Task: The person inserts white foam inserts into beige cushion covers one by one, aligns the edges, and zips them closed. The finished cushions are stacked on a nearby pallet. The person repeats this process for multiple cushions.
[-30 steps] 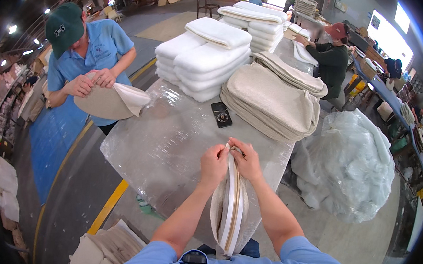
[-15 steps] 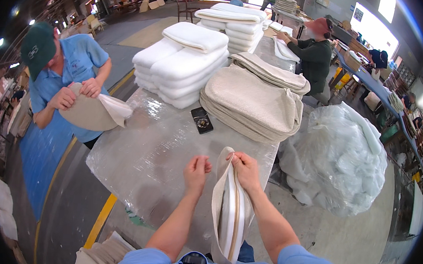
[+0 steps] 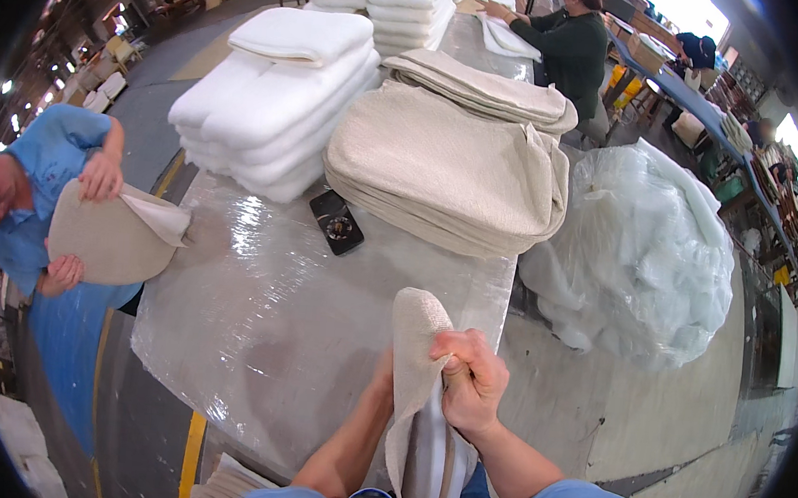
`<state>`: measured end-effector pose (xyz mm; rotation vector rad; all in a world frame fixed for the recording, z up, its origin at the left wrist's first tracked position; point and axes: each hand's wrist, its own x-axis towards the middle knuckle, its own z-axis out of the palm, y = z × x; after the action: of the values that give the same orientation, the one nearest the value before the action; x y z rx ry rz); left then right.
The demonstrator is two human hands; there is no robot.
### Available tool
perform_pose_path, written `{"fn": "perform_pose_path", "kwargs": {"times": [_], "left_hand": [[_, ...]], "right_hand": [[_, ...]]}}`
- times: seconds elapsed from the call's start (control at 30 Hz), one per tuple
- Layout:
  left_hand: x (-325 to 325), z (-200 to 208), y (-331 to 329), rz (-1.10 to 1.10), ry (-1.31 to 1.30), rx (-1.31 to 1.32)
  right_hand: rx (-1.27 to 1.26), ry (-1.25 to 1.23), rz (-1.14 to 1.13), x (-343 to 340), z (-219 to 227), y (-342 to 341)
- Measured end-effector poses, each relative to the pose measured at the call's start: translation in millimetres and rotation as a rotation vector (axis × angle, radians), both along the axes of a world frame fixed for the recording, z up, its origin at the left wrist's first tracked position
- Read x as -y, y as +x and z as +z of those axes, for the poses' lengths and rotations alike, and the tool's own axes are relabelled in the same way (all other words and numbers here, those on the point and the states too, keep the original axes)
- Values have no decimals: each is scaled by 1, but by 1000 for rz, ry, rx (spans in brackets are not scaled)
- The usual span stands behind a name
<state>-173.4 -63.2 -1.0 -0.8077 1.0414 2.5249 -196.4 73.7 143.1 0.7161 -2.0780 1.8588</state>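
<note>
Close to my body, a beige fabric cushion cover stands on edge, its open side showing a white padded insert with a brown strip along it. The fingers of my right hand are closed on the cover's edge near its far end. On the cover's left side is my left hand, its fingers hidden behind the fabric. Beyond both hands, a pile of beige cushion covers lies on the plastic-wrapped table.
White cushion pads are stacked at the far left of the table, with a black phone nearby. A large clear bag of white filling stands right of the table. At left, a co-worker handles another beige cover.
My left hand has moved from free space beside the cover to behind its left side. My right hand has turned around the edge, and the cover's far end now bulges upward. My view has shifted.
</note>
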Motion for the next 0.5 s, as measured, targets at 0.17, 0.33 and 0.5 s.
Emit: {"fn": "perform_pose_path", "kwargs": {"times": [0.17, 0.33, 0.5], "left_hand": [[64, 4, -89, 83, -204, -229], [73, 48, -120, -159, -604, -617], [67, 68, -106, -95, -685, -724]], "right_hand": [[39, -50, 52, 20, -6, -17], [114, 30, 33, 25, -20, -30], [134, 5, 48, 30, -25, -33]]}}
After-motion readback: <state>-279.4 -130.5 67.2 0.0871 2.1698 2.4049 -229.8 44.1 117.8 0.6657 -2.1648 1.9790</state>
